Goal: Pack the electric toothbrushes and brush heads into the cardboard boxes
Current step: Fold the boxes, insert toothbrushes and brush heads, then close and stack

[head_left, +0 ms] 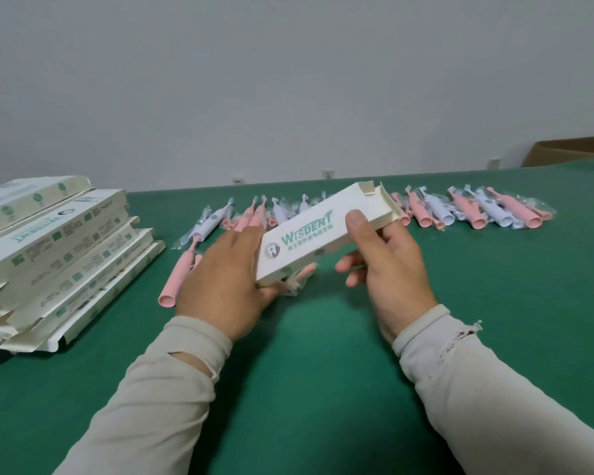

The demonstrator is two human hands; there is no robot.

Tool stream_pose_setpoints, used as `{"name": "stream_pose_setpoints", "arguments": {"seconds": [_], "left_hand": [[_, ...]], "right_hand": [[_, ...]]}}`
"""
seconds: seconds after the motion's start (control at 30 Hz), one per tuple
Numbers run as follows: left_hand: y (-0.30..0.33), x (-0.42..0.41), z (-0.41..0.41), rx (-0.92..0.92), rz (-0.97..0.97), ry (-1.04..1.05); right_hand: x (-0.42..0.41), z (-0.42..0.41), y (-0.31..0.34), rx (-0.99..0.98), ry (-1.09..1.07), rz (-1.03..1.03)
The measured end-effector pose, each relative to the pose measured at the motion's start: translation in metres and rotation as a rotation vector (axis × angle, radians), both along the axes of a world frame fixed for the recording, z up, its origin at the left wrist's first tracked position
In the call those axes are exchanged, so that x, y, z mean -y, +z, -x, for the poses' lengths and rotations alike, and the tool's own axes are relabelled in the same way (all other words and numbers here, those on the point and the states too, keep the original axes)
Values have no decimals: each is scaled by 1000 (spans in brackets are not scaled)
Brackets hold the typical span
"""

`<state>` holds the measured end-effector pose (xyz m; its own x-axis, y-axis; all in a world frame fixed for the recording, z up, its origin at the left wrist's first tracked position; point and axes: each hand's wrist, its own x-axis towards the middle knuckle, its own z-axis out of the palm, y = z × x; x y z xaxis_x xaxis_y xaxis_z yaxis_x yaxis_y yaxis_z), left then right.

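Gripping cream box [318,231], far flaps open.

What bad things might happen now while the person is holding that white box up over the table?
The box is held in the air by the left hand and right hand; its far flaps are open, so anything slid in might fall out that end. The leaning stack of flat boxes sits near the left sleeve and might topple if bumped.
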<state>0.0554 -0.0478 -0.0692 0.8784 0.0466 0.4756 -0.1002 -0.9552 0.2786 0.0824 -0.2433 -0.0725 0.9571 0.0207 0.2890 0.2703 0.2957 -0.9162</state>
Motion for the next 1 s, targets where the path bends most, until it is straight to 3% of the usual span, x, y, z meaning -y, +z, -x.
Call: {"name": "stream_pose_setpoints", "arguments": {"seconds": [0.13, 0.23, 0.33, 0.4, 0.5, 0.57, 0.63, 0.77, 0.93, 1.0], "left_hand": [[-2, -4, 2, -80, -9, -23], [0, -1, 4, -77, -67, -13], [5, -9, 3, -31, 54, -24], [9, -22, -2, 68, 217, 73], [9, -32, -7, 179, 281, 215], [5, -31, -6, 166, 302, 246], [1, -30, -6, 172, 312, 283], [-1, -29, -5, 225, 276, 343], [-2, -31, -1, 218, 268, 316], [-2, -31, 1, 217, 298, 314]], "right_hand": [[3, -1, 1, -120, -17, -90], [-1, 1, -1, -231, 92, -172], [-5, 1, -4, -275, 203, -171], [-3, -5, -9, -218, 57, 18], [5, -12, -22, 8, -210, 617], [4, -14, -29, 175, -143, 965], [-6, -12, -32, 322, -43, 1185], [-35, -11, -26, 529, 25, 1308], [-50, -10, -19, 548, 60, 1426], [-49, -9, -17, 657, 48, 1500]]}}
